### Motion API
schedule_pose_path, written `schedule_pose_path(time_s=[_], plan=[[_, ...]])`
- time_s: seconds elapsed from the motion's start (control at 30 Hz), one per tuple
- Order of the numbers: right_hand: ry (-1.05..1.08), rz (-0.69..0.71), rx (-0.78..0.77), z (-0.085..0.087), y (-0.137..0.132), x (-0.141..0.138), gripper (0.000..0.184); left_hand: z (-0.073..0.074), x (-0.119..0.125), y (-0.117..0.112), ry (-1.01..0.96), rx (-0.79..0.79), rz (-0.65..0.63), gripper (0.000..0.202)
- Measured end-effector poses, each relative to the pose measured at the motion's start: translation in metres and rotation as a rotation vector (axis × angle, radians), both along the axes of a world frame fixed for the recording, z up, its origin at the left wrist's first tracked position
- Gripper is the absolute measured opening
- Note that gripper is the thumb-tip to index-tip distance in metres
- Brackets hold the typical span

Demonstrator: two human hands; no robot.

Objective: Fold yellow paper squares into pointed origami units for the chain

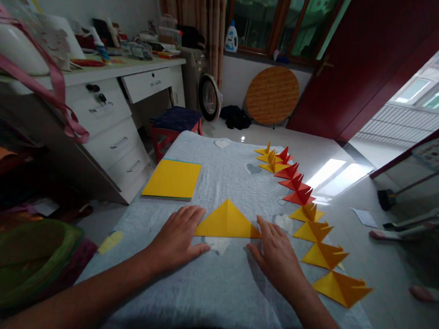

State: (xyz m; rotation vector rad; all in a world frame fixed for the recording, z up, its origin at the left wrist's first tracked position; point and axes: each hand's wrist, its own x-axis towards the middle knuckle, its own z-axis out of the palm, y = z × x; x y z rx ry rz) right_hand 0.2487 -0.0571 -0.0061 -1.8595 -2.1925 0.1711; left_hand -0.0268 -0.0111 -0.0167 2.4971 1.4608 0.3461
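Note:
A yellow paper sheet [227, 222], folded into a triangle with its peak pointing away from me, lies on the cloth-covered table [209, 286]. At its left corner rests my left hand [180, 235], fingers stretched out and the thumb apart. My right hand [272, 246] is at the right corner, fingers extended and thumb spread below the paper's edge. Neither hand grips the sheet. Beyond my left hand sits a stack of square paper [172, 179], yellow on top. Along the table's right side runs a row of folded paper pieces, with yellow ones [325, 254] near and red ones [297, 192] farther off.
A dark-topped stool [176, 118] stands past the table's far left corner, beside a white desk [104, 118] with drawers. A green basket [22, 265] is at the lower left. Another person's feet [386, 235] show at the right, near a broom [387, 198].

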Motion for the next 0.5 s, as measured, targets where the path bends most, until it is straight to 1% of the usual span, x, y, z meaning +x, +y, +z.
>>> schedule_pose_path(time_s=[0.07,0.13,0.23,0.27,0.37,0.4,0.47,0.5], plan=[[0.055,0.033,-0.021,-0.002,0.013,-0.01,0.065,0.002,0.013,0.009,-0.02,-0.05,-0.003,0.074],[0.105,0.036,-0.019,-0.008,0.022,-0.017,0.066,0.002,0.023,0.014,-0.065,-0.069,0.009,0.071],[0.201,0.046,0.051,-0.016,0.027,-0.021,0.062,0.001,0.028,0.016,-0.186,-0.077,0.019,0.063],[0.238,0.057,0.079,-0.019,0.027,-0.02,0.058,0.001,0.028,0.016,-0.235,-0.078,0.016,0.058],[0.329,0.12,0.154,-0.021,0.026,-0.018,0.027,0.0,0.024,0.015,-0.369,-0.062,0.005,0.042],[0.354,0.143,0.189,-0.02,0.026,-0.017,0.02,-0.001,0.022,0.015,-0.405,-0.047,-0.003,0.041],[0.397,0.179,0.272,-0.018,0.027,-0.016,0.018,-0.002,0.018,0.015,-0.458,-0.002,-0.051,0.046],[0.419,0.189,0.318,-0.017,0.028,-0.015,0.018,-0.002,0.016,0.015,-0.469,0.029,-0.094,0.047]])
